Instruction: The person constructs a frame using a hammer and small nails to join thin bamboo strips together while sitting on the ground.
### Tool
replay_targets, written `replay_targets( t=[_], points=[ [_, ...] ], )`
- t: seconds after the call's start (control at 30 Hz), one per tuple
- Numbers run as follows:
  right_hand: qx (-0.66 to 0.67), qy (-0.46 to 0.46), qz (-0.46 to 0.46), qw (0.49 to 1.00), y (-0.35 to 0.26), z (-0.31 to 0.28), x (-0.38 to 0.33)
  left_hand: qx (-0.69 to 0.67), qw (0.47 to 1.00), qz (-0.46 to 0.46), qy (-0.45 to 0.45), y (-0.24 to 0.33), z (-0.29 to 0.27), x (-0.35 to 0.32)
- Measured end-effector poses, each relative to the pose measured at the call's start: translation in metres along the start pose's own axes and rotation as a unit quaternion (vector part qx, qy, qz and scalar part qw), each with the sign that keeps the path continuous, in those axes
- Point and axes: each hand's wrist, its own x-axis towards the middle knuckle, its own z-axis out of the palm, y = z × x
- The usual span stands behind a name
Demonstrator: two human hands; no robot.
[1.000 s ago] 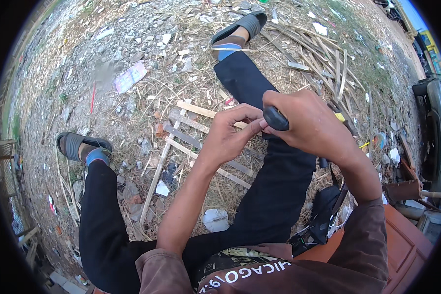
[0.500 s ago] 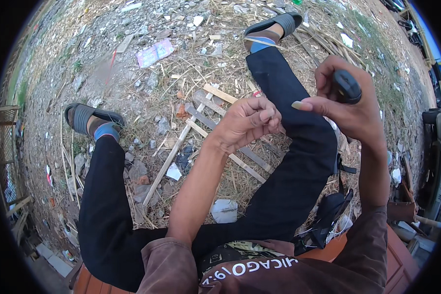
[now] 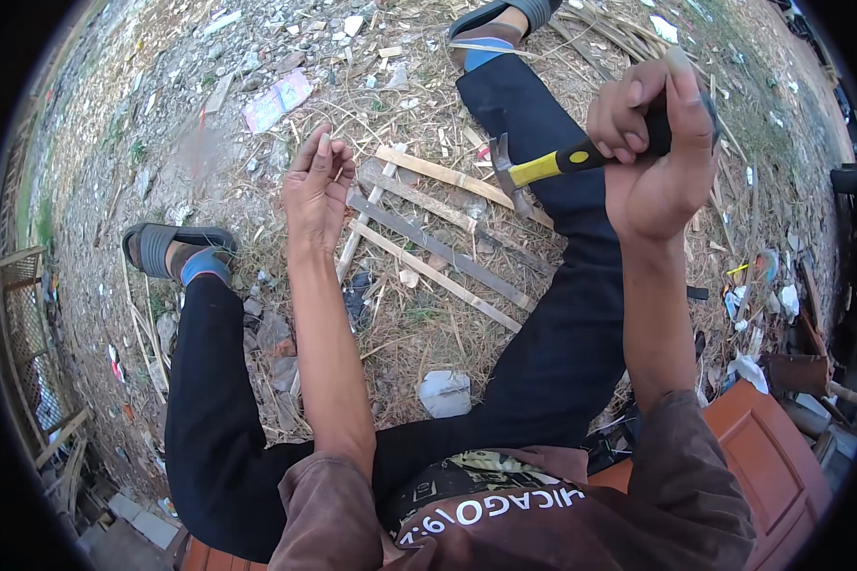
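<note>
Right hand (image 3: 659, 143) clenched round black grip of yellow-and-black-handled claw hammer (image 3: 543, 167); steel head points left-down from fist, now fully visible, was hidden in fist a second ago. Left hand (image 3: 316, 190) released, fingers loosely curled, holding nothing; was touching right hand, now well apart. Frame of thin wooden slats (image 3: 428, 238) on ground just beyond left hand, below hammer head.

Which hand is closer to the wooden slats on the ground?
Left. The left hand hovers right beside the wooden slats; the right hand is raised above them, gripping a hammer.
</note>
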Motion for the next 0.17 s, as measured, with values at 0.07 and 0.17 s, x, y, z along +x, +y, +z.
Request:
replay_targets(
  t=[0.07,0.17],
  points=[
    [0.001,0.020,0.034,0.999,0.018,0.004,-0.016,0.022,0.998,-0.023,0.044,-0.008,-0.005,-0.001],
    [-0.009,0.042,0.090,0.995,0.046,0.003,-0.035,0.042,0.997,-0.034,0.053,-0.015,-0.013,0.001]
  ],
)
